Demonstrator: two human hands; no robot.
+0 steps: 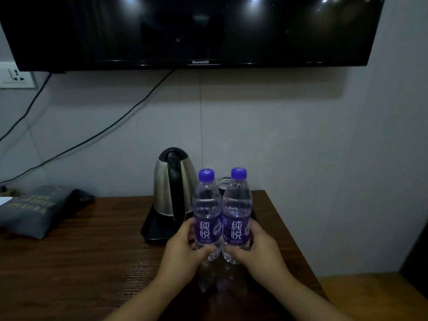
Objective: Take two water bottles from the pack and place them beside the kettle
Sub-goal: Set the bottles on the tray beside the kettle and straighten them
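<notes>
Two clear water bottles with purple caps and purple labels stand upright side by side, touching, on the dark wooden table [92,262]. My left hand [183,249] grips the left bottle [206,205] low on its label. My right hand [259,247] grips the right bottle [237,202] the same way. A steel kettle [172,184] with a black handle sits on a black tray [157,228] just behind and to the left of the bottles. No pack shows in this view.
A glass [224,182] peeks out behind the bottles. A folded grey bag [34,209] lies at the table's left. A black television [196,31] hangs on the wall above, with cables [115,121] and a socket [16,76] at left. The table's right edge is close to the bottles.
</notes>
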